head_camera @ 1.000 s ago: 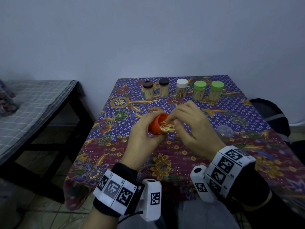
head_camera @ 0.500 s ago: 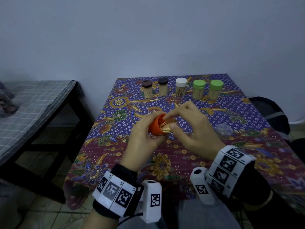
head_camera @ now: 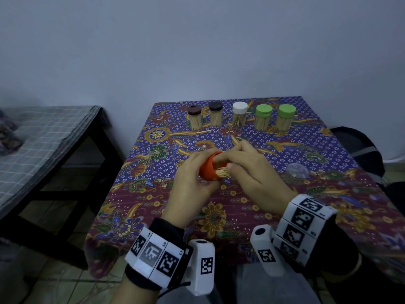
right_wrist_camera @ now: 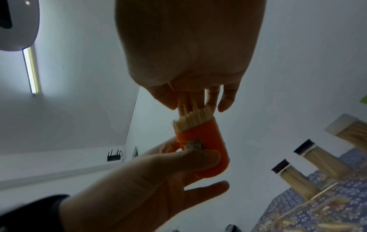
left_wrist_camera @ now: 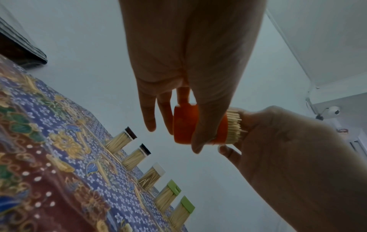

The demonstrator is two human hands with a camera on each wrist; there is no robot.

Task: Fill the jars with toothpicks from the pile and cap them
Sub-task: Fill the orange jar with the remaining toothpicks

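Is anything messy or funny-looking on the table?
A little. The toothpicks stick unevenly out of the orange cap in the left hand, not the clear jar, which lies empty near the right hand. One loose toothpick lies before the capped jars.

Head cam looks fwd and down from above both wrists, fingers mid-frame, far wall beyond. Left wrist cam looks along the palm from close behind the fingers, angled up; right wrist cam likewise. All three share the orange plastic container [head_camera: 210,167] [left_wrist_camera: 199,124] [right_wrist_camera: 204,147] between the fingers, plus the capped-jar row [head_camera: 240,116] [left_wrist_camera: 151,174] [right_wrist_camera: 317,163] past the fingertips.
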